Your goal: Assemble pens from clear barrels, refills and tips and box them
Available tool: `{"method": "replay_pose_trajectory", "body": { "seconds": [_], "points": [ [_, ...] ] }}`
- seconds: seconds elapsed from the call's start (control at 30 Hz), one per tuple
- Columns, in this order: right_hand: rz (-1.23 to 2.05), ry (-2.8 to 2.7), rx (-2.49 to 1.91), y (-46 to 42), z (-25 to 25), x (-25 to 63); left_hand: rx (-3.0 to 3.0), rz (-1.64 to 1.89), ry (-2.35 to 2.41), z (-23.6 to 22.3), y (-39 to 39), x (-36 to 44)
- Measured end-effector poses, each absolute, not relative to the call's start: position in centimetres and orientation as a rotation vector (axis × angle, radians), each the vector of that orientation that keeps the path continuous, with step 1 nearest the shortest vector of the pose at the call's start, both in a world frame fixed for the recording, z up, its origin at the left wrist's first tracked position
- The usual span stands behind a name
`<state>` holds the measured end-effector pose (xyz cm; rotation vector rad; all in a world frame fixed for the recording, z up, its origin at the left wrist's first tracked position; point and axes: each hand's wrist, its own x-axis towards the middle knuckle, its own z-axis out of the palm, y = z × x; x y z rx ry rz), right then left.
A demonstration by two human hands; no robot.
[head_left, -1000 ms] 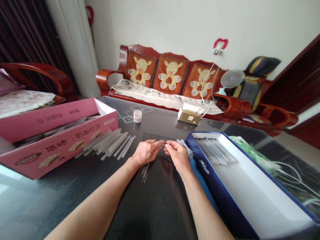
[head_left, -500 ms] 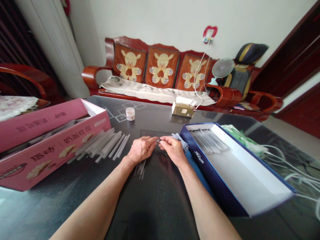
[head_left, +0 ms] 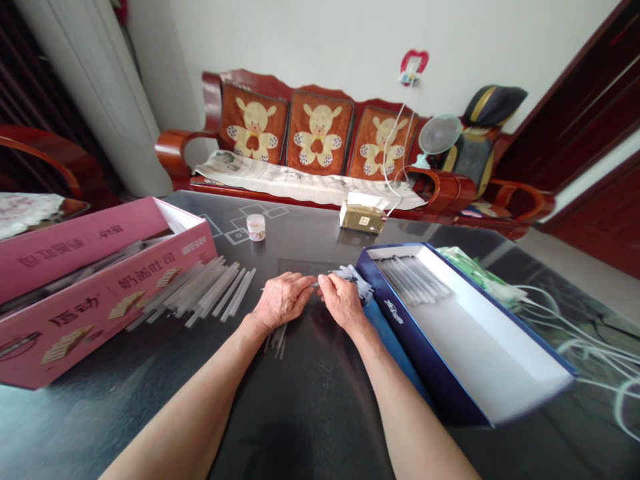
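Observation:
My left hand (head_left: 283, 300) is closed around a thin translucent plastic tube (head_left: 315, 285), whose end shows past the fingertips. At that end the fingers of my right hand (head_left: 341, 300) are pressed together; what they pinch is hidden. Under my left wrist lie several thinner clear tubes (head_left: 278, 341). A pile of wider translucent tubes (head_left: 220, 291) spreads to the left, against a pink box (head_left: 175, 267). Small greyish pieces (head_left: 356, 280) are heaped behind my right hand. Tubes with dark ends (head_left: 413, 280) lie in rows inside a blue box (head_left: 500, 347).
A small white jar (head_left: 256, 228) and a tissue box (head_left: 362, 217) stand farther back on the dark table (head_left: 310, 413). Blue material (head_left: 400, 353) lies along the blue box. A green packet (head_left: 475, 277) and white cables (head_left: 590, 340) lie to the right.
My right thumb and fingers have closed in over the tube's end, covering the small dark bit seen between them before. My left hand keeps its hold. The view has shifted slightly.

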<state>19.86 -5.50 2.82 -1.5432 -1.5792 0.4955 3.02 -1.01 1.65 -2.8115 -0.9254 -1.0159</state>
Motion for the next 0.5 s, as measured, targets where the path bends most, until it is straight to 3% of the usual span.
{"method": "replay_pose_trajectory", "body": {
  "seconds": [0.5],
  "points": [
    [0.457, -1.590, -1.583, -5.74, 3.28, 19.88, -2.821, -1.009, -0.930, 1.50, -0.99, 2.94]
  ]
}}
